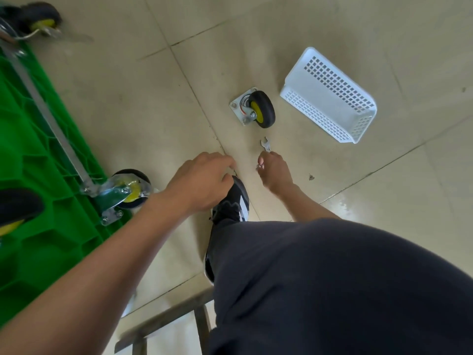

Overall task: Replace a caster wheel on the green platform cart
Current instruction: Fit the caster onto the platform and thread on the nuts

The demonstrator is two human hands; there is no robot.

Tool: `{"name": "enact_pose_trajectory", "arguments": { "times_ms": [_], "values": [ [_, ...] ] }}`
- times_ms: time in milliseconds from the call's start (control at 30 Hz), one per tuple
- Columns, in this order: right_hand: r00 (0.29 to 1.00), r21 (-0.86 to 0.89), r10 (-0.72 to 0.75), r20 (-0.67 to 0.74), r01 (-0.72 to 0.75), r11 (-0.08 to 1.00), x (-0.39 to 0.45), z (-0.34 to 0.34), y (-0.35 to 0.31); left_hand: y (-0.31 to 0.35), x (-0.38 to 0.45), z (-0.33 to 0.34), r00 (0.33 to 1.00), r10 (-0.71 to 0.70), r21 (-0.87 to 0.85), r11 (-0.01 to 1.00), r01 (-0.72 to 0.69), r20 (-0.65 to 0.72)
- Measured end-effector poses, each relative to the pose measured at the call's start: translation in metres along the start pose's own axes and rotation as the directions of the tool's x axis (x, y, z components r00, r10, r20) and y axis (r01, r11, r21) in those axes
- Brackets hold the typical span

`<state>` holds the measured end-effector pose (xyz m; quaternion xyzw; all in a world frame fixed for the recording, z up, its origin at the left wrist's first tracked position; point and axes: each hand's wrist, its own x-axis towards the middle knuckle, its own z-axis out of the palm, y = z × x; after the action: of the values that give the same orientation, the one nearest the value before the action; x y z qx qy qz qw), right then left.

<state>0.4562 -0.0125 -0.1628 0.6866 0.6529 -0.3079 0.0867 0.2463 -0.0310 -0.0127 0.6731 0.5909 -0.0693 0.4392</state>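
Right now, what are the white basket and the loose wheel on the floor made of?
The white basket looks like matte moulded plastic: thin walls pierced by a regular grid of holes. The loose caster wheel seems to have a black rubber tyre on a yellow, probably plastic, hub, with a shiny metal mounting plate that glints.

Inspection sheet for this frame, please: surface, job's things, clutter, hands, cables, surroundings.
Surface: beige tiled floor, scuffed, dark spot.
Job's things: green platform cart lying upside down, casters up; loose caster wheel on the floor; wrench.
Clutter: white basket tipped on its side.
Hands: left hand curled at the floor, contents hidden; right hand grips the wrench plus small hardware.
Cables: nothing seen.
Surroundings: person's shoe, wooden frame.
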Motion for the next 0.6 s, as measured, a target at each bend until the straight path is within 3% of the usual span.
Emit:
{"name": "enact_pose_trajectory", "arguments": {
  "times_ms": [400, 600],
  "values": [
    [0.975, 0.209, -0.109, -0.193, 0.149, 0.967, -0.047, -0.088, -0.048, 0.028, -0.039, -0.039, 0.99, 0.06, 0.068, 0.996, -0.052, -0.128],
    [0.918, 0.293, -0.272, -0.29, 0.355, 0.888, -0.084, -0.169, -0.094, 0.041, -0.073, -0.088, 0.955, 0.136, 0.16, 0.982, -0.096, -0.265]
  ]
}}
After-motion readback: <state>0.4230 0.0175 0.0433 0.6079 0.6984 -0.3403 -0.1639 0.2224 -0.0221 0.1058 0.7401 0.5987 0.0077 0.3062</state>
